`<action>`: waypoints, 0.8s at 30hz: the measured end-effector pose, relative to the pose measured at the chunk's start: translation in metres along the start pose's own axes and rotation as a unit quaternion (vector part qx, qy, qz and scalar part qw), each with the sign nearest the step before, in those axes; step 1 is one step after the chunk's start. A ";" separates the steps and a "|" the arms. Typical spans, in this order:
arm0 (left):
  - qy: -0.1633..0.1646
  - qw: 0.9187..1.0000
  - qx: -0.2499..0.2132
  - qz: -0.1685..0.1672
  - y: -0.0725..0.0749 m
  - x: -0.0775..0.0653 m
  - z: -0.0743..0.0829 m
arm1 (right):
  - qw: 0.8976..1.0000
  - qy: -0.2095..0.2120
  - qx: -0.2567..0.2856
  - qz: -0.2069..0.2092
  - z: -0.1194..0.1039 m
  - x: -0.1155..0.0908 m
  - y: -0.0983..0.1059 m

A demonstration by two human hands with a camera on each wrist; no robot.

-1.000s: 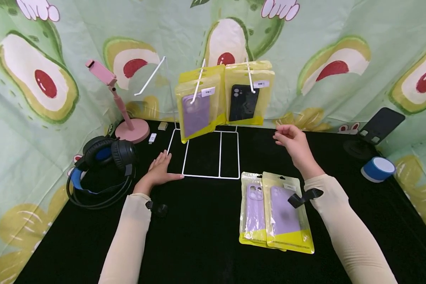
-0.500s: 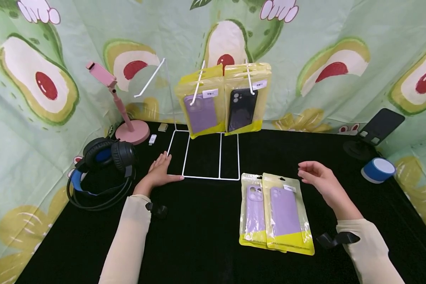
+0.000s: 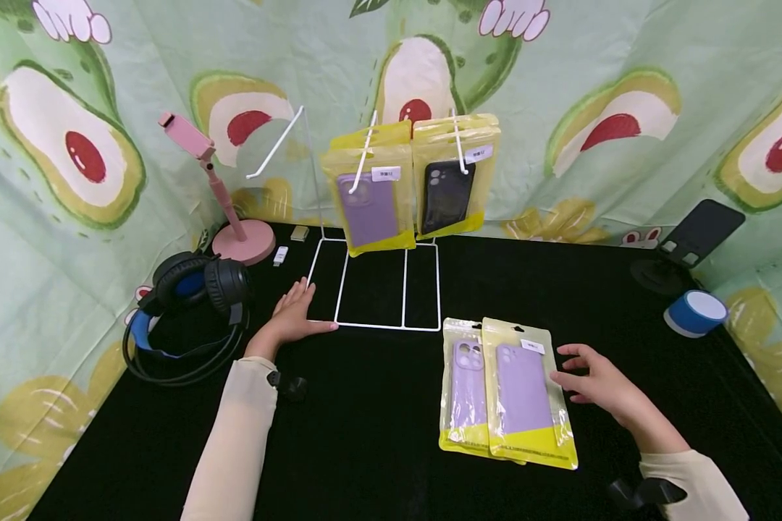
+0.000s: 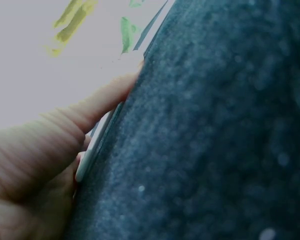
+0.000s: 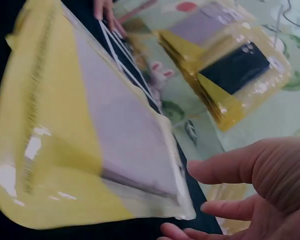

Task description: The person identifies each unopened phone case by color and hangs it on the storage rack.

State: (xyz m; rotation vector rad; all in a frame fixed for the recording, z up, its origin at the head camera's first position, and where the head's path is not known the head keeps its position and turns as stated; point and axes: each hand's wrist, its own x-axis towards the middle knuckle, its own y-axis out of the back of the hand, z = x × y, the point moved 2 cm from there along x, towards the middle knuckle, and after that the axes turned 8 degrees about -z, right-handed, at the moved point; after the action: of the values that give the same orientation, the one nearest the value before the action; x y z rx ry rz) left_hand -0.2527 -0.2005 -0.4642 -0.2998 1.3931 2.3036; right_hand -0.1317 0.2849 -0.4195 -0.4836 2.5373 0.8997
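My left hand lies flat with spread fingers on the left front corner of a white wire display rack; its thumb touches the front wire. Beside the right edge of a bagged purple phone case on the table is my right hand, fingers relaxed and apart, holding nothing. In the right wrist view a small gap shows between the thumb and that bag. Another bagged purple phone case lies partly under it. Bagged purple cases and bagged black cases hang from two rack hooks.
A third hook at the rack's left bears nothing. Black headphones, a pink stand and a small white USB stick are at left. A blue round speaker and a black phone stand stand at right.
My right hand has come away from the hanging bags, moving down and right to the bags on the table, its fingers spreading. The hanging bags have swung slightly. My left hand stays put.
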 end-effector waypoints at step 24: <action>0.000 1.000 0.001 0.003 0.000 0.001 -0.001 | 0.994 0.085 0.046 0.056 -0.013 -0.001 -0.016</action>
State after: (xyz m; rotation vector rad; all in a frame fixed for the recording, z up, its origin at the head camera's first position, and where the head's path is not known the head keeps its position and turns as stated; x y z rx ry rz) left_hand -0.2536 -0.2006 -0.4654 -0.2949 1.3979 2.3064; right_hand -0.1265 0.2644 -0.4177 -0.4073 2.7702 0.8078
